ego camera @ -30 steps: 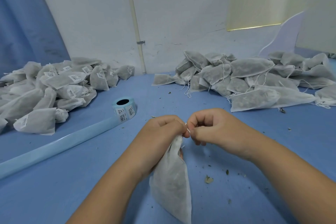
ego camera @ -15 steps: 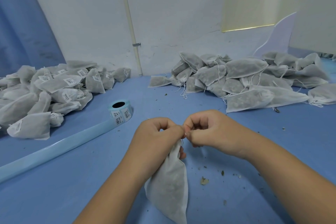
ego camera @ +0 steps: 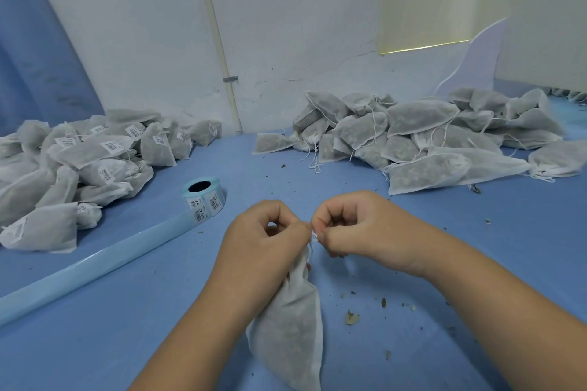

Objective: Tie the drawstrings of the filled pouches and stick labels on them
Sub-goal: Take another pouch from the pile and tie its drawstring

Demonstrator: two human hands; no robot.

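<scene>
Both hands have hardly moved since a second ago; they stay close together above the blue table [ego camera: 495, 251]. Left hand [ego camera: 266, 235] has its fingers curled around the gathered neck of the filled pouch [ego camera: 289, 330], and the pouch hangs below this hand, its lower end toward the person. Right hand [ego camera: 359, 225] pinches the white drawstring [ego camera: 313, 235] just beside the left thumb, right at the pouch's mouth. To the left, a label roll [ego camera: 203, 197] stands with its backing strip [ego camera: 95, 267] running out toward the near left. Labelled pouches [ego camera: 89, 152] lie piled at far left, unlabelled pouches [ego camera: 428, 136] at far right. Some crumbs [ego camera: 351, 317] lie near the held pouch.
</scene>
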